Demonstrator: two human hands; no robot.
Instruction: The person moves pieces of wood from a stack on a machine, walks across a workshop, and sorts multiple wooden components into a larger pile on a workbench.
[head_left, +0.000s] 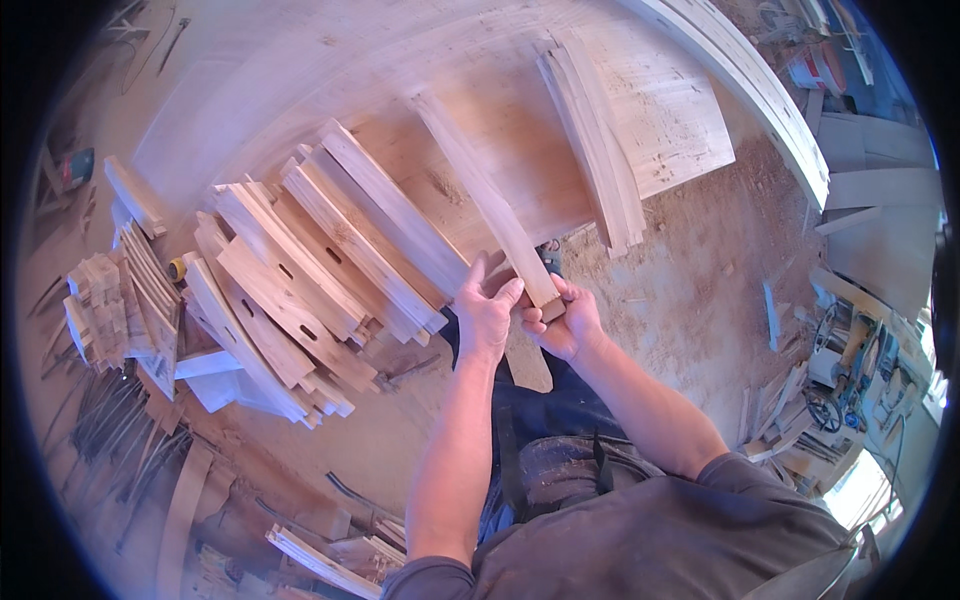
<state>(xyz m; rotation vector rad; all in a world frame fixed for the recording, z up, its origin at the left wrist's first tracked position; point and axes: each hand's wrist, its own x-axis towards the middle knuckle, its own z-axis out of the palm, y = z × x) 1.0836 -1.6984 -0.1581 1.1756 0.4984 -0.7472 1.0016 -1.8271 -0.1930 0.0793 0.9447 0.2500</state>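
Slat (488,205): long, narrow, pale wood; runs from the upper middle of the surface (300,80) down to its near edge, where both hands grip its near end.

Far left, at the surface's edge: small blocks (95,300) stacked in a bundle, with thin strips just beside them.

Left of centre: pile (300,270) of curved wooden pieces, overlapping and fanned, several with short dark slots cut through; the pile overhangs the near edge of the surface.

Left hand (485,310): closed around the slat's near end from the left side, thumb on top, fingers curled under. It lies just beside the right end of the pile.

Right hand (565,320): closed on the very end of the slat from the right, fingers wrapped at the end face; touches or nearly touches the left hand.

Below the hands: another board end (528,365) shows under the slat, in front of the person's dark trousers.

Right of centre: bundle (595,150) of similar slats lying together on a wide panel (680,120), well apart from the held slat.

Upper right: long curved beam (770,100) arching past the panel.

Right: sawdust-covered floor (690,290); machinery and offcuts near the far right edge.
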